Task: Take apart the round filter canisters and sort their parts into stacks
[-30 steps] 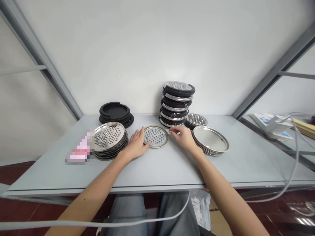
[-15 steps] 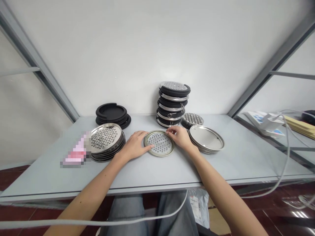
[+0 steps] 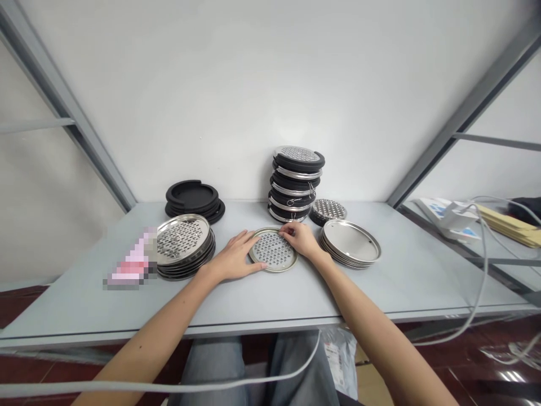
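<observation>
A round metal grater plate with a raised rim lies flat on the table in front of me. Around its left side is my left hand, open, fingers stretched toward the far left of the rim and thumb along the near edge. My right hand is closed in a pinch over the plate's far right part. Whatever its fingertips grip there is hidden. To the left stands a stack of rimmed grater plates. A stack of plain metal lids sits just right of my right hand.
Black ring-shaped covers lie piled at the back left. A tall stack of black-and-metal containers with wire clasps stands by the wall, with small grater discs beside it. A white cable crosses the foreground.
My left thumb has moved from the plate's face toward its near rim. My right fingertips have shifted slightly left, inward over the plate. The whole view has moved a little.
</observation>
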Tool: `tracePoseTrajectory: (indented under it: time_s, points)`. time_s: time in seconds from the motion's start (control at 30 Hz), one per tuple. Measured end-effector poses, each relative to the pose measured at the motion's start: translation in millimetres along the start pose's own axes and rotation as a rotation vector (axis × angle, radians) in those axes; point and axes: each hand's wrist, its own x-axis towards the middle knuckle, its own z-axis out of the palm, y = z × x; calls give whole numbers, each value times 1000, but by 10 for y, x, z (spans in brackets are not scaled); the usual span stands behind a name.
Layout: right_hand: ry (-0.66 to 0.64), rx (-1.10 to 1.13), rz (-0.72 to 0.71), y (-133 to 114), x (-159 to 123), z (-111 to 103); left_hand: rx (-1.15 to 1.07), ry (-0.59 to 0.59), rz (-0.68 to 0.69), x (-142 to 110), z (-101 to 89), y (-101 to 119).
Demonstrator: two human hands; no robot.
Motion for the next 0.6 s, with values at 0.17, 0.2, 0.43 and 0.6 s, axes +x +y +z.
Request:
tracePoseTrajectory:
  time_s: [0.17, 0.2, 0.43, 0.6]
  points:
    - [-8, -6, -27, 5, 0, -17, -22, -3, -15, -4, -13, 20]
    - [-12, -4, -28, 5, 0, -20, -26, -4, -19, -6, -18, 24]
    - [-57, 7, -68, 8, 14, -36, -37, -3, -13, -14, -58, 69]
    - [-53, 14, -86, 19, 21, -30, -57, 29, 23, -15, -69, 82]
